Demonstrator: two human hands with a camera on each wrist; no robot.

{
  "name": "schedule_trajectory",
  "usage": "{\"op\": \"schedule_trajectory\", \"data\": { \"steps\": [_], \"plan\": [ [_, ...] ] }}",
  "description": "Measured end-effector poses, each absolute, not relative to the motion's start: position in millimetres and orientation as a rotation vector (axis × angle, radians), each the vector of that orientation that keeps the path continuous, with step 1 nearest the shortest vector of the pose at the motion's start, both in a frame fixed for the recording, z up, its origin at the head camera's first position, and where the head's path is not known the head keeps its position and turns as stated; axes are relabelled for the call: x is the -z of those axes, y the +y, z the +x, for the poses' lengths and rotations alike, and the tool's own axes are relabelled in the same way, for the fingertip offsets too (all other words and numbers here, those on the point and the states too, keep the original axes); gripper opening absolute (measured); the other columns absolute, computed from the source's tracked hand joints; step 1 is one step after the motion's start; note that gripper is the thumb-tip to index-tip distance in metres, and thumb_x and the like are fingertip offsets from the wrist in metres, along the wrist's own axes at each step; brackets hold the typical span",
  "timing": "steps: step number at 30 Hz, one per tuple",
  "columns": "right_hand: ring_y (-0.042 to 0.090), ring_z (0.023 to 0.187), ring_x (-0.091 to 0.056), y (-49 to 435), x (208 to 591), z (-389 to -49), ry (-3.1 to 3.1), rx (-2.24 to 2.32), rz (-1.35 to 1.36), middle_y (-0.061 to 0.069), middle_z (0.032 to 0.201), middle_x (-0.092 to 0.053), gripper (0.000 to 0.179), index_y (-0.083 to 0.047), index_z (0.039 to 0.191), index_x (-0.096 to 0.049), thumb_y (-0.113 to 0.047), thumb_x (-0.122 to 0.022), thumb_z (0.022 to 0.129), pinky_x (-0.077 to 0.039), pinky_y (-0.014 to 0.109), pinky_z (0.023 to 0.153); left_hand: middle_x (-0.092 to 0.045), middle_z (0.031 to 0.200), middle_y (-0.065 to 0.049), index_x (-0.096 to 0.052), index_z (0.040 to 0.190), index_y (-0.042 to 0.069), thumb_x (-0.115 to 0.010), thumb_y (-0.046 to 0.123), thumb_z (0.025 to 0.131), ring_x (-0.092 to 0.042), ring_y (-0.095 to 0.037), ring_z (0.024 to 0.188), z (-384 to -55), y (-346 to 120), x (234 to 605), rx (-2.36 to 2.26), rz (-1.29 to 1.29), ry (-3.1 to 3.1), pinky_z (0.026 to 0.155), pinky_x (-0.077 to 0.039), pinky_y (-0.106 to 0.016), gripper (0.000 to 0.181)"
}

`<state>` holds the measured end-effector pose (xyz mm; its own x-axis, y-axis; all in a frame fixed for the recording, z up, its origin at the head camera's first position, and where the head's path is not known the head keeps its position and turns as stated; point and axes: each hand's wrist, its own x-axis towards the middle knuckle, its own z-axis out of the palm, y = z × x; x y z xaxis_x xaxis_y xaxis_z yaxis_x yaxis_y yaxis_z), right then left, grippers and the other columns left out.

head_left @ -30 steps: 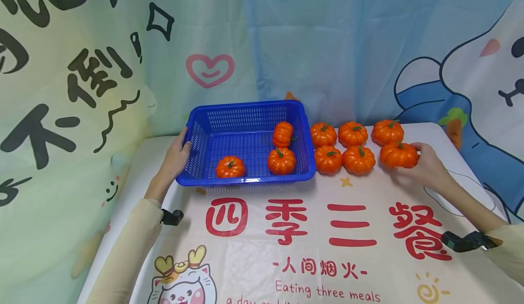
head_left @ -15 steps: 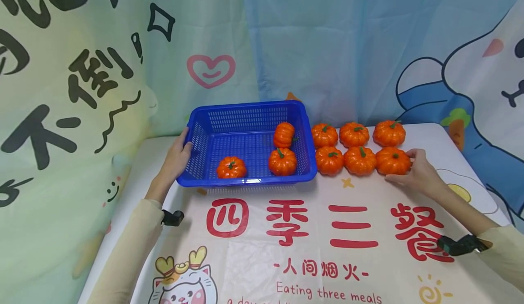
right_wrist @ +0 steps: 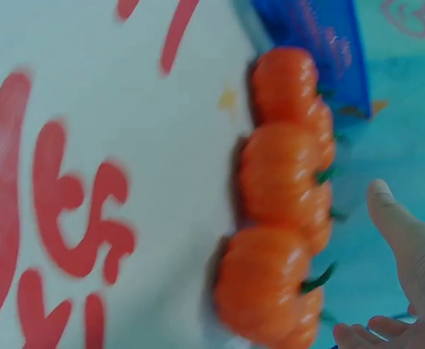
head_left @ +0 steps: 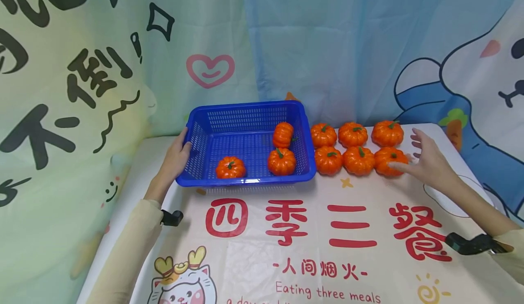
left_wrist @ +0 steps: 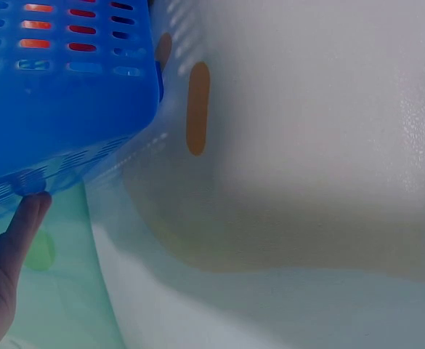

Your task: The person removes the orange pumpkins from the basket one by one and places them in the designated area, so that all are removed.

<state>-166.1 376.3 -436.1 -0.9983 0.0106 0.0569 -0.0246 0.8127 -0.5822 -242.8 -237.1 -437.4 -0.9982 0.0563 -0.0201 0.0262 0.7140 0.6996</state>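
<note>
At the left end of a blue plastic basket (head_left: 245, 182), my left hand (head_left: 177, 157) grips the side, thumb near the rim and fingers along the outer wall. The left wrist view shows its fingertips against the basket wall (left_wrist: 59, 116). Three small orange pumpkins lie inside, one of them on its side (head_left: 283, 134). My right hand (head_left: 430, 160) is spread and holds nothing, its thumb overlapping the front right pumpkin (head_left: 389, 158) in the head view. The right wrist view has that pumpkin (right_wrist: 259, 283) standing beside the others, apart from the hand (right_wrist: 415, 265).
Right of the basket stand two rows of pumpkins, three in each, including a back right one (head_left: 387, 133) and a front left one (head_left: 329, 160). A printed cloth (head_left: 319, 195) covers the table. Behind hangs a patterned curtain (head_left: 303, 44).
My right hand set the pumpkin it held down at the right end of the front row, released it, and lifted away. The left hand and basket stayed put.
</note>
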Motion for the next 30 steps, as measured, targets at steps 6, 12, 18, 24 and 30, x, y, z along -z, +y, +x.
{"op": "schedule_trajectory", "data": {
  "steps": [6, 12, 18, 24, 30],
  "plan": [
    [0.058, 0.126, -0.039, 350, 412, -158, -2.968, -1.112, 0.054, 0.037, 0.146, -0.028, 0.097, 0.002, 0.153, -0.007, -0.025, -0.072, 0.087, -0.041, 0.059, 0.092, -0.016, 0.161, -0.021, -0.01, 0.157, 0.009, -0.029, 0.021, 0.104, -0.016, -0.042, 0.149, -243, -238, 437, -1.167, 0.064, 2.87, 0.121, -0.015, -0.058, 0.058],
    [0.054, 0.127, -0.04, 331, 403, -150, -3.037, -1.208, 0.087, 0.034, 0.148, -0.028, 0.092, 0.002, 0.152, -0.012, -0.03, -0.07, 0.088, -0.052, 0.05, 0.087, -0.016, 0.161, -0.022, -0.01, 0.157, 0.008, -0.029, 0.021, 0.103, -0.016, -0.042, 0.149, -243, -238, 437, -1.169, 0.07, 2.871, 0.121, -0.015, -0.058, 0.058],
    [0.05, 0.127, -0.044, 318, 398, -147, -3.054, -1.265, 0.156, 0.03, 0.148, -0.034, 0.083, -0.001, 0.152, -0.021, -0.03, -0.069, 0.09, -0.059, 0.034, 0.083, -0.017, 0.161, -0.022, -0.01, 0.157, 0.008, -0.029, 0.021, 0.103, -0.017, -0.042, 0.149, -244, -238, 437, -1.166, 0.071, 2.873, 0.121, -0.015, -0.057, 0.058],
    [0.047, 0.131, -0.043, 284, 380, -149, -3.095, -1.262, 0.272, 0.025, 0.149, -0.039, 0.074, -0.006, 0.149, -0.035, -0.035, -0.068, 0.09, -0.048, 0.062, 0.095, -0.016, 0.161, -0.021, -0.01, 0.157, 0.009, -0.029, 0.021, 0.103, -0.016, -0.041, 0.149, -244, -239, 437, -1.167, 0.072, 2.874, 0.121, -0.015, -0.057, 0.058],
    [0.041, 0.133, -0.045, 241, 362, -169, -3.151, -1.359, 0.416, 0.019, 0.147, -0.046, 0.073, -0.011, 0.15, -0.036, -0.041, -0.066, 0.09, -0.052, 0.053, 0.095, -0.016, 0.161, -0.021, -0.01, 0.157, 0.008, -0.03, 0.021, 0.103, -0.016, -0.041, 0.149, -243, -237, 438, -1.168, 0.075, 2.872, 0.121, -0.015, -0.057, 0.058]
  ]
}}
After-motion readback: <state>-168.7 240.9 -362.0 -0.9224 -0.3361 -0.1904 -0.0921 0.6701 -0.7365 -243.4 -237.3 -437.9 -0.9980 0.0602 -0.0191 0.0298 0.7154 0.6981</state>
